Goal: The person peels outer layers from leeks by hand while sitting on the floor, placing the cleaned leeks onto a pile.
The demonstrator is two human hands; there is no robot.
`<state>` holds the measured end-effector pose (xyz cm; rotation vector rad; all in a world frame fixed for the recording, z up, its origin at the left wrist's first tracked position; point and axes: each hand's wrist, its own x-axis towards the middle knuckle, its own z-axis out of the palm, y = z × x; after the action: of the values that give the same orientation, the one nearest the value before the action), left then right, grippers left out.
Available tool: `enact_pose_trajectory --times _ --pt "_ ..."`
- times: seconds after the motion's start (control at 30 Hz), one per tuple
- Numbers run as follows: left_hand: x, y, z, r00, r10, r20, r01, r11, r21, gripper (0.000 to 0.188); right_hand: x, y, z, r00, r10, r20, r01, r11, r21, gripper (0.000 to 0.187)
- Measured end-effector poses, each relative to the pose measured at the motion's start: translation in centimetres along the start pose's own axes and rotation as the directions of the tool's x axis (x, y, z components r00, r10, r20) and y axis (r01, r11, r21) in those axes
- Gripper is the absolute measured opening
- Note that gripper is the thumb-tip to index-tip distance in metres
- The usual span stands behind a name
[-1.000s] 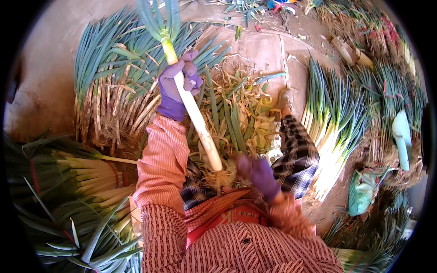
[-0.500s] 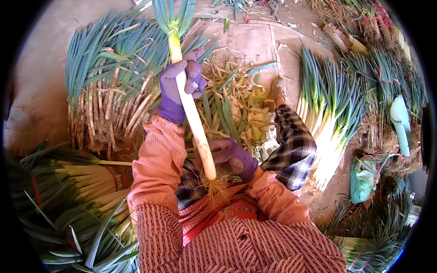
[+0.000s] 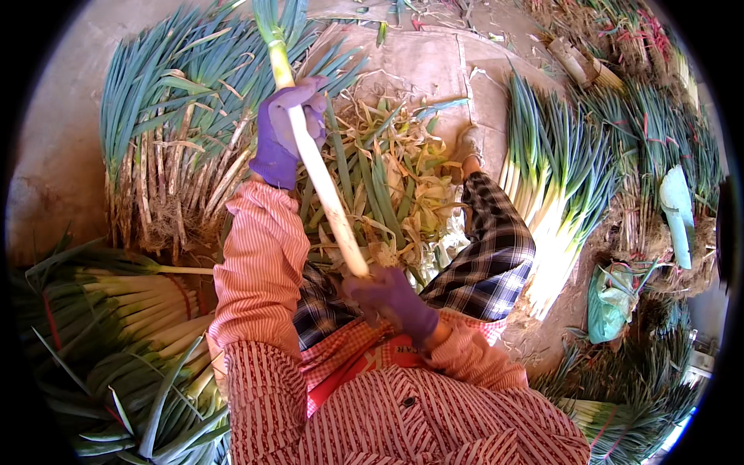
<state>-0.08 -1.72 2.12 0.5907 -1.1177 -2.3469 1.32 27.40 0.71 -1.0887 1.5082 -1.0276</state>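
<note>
In the lap, right over the knees: one long green onion [image 3: 322, 190] held between two gloved hands, slanting from up top left down toward the belly.

Left hand fingers: wrapped tight round the stalk, purple glove [image 3: 285, 136] closed in a fist where the white turns green.

Left hand [image 3: 287, 132]: up and away from the body, arm stretched out in a pink striped sleeve [image 3: 260, 256].

Right hand fingers: curled shut over the root end of the stalk, so the tip itself is hidden.

Right hand [image 3: 391, 301]: low, close to the belly, also in a purple glove.

Green onion: clean white shaft, tilted, green leaves running out the top edge of the view.

Under it: a heap of peelings [image 3: 387, 178], yellowish skins and limp leaves, lying between the legs on the ground.

Leg: plaid trousers [image 3: 484, 260], knee bent off to the right.

Left side: pile of dirty onions [image 3: 170, 170] with roots and dry skins on, leaves pointing up.

Lower left: tidy bundles [image 3: 132, 298] of cleaned ones, white ends stacked.

Right side: another row of cleaned onions [image 3: 554, 201], white ends toward the leg.

Far right: a green plastic bag [image 3: 612, 302] on the ground, near more bundles.
</note>
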Motion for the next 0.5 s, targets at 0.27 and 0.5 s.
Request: enact_pose_trajectory --times 0.27,0.5 --pt "1.8 0.8 -1.3 0.954 0.148 -0.261 -0.079 0.963 0.258 0.028 -4.4 3.1 -2.5 0.976 0.068 -0.208 -0.181 0.785 -0.593 0.040" --pt "1.6 -5.4 3.6 0.920 0.362 -0.153 -0.252 0.842 0.476 0.019 3.2 1.7 -3.1 0.790 -0.064 -0.609 -0.188 0.921 -0.340 0.035"
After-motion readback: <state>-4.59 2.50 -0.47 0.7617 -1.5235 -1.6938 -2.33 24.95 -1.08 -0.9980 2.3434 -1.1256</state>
